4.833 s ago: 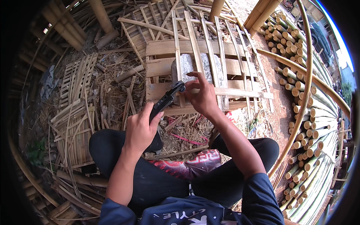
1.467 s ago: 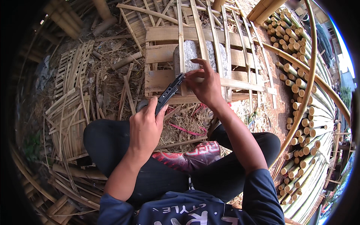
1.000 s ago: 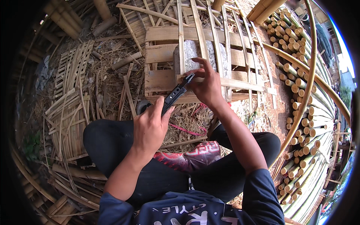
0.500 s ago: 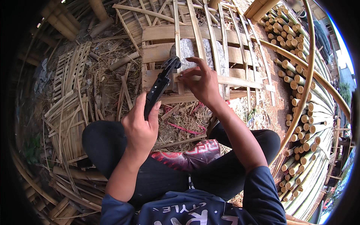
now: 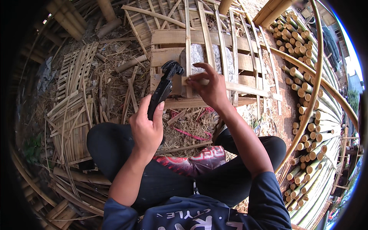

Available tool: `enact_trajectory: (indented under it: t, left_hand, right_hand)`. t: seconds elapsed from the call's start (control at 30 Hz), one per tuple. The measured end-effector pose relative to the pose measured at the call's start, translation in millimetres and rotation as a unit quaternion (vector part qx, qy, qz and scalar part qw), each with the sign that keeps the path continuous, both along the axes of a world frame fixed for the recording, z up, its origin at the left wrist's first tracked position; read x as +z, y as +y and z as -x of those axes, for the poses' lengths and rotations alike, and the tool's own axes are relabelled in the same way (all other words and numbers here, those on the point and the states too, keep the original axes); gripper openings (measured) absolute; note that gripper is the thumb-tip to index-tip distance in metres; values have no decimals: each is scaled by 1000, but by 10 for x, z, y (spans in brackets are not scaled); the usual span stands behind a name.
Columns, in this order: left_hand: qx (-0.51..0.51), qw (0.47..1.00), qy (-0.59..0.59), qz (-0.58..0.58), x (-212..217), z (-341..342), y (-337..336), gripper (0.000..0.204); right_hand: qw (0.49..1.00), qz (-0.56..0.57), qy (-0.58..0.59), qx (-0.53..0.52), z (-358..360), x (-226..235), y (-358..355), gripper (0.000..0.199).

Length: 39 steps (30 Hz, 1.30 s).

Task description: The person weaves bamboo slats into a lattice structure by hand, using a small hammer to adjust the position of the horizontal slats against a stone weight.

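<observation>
My left hand (image 5: 147,126) is closed around the handle of a black hammer (image 5: 164,86). The hammer's head is raised just left of the corner where two pale bamboo slats cross. My right hand (image 5: 211,86) is at that corner, thumb and fingers pinched over the end of the crosswise slat (image 5: 251,90). Whatever is between those fingertips is too small to make out. Several long slats (image 5: 204,34) run away from me, joined by this crosswise one. Beneath them lies a grey stone block (image 5: 197,57) on a low platform of wooden boards (image 5: 165,56).
Cut bamboo poles (image 5: 306,115) are stacked at the right, with a bent pole (image 5: 316,73) curving in front. Slatted bamboo panels (image 5: 73,73) and loose offcuts lie at the left. Pink cord (image 5: 189,132) and shavings litter the ground before my crossed legs.
The hammer's head has drawn back leftward from the slat corner. My right hand keeps its pinch there. The whole view has shifted slightly.
</observation>
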<state>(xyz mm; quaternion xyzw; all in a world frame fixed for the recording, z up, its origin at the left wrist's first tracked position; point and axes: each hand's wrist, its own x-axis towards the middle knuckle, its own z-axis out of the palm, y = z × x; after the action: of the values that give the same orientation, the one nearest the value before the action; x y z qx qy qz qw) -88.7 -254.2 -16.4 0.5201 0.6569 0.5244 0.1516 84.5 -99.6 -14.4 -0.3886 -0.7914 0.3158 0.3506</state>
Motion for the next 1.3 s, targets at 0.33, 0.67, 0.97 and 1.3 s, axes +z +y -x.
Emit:
enact_trajectory:
  t: [0.33, 0.67, 0.97, 1.3]
  left_hand:
    - [-72, 951, -294, 69, -8, -84, 46, 34]
    - [7, 840, -536, 85, -137, 32, 167, 26]
    - [81, 826, -526, 184, -618, 10, 235, 25]
    - [66, 850, -479, 208, -840, -20, 342, 25]
  right_hand:
    - [999, -32, -16, -4, -2, -47, 25, 41]
    - [999, -37, -14, -14, -15, -58, 26, 38]
    - [998, -53, -14, -13, -11, -79, 30, 39]
    - [999, -36, -13, -4, -22, -38, -8, 41]
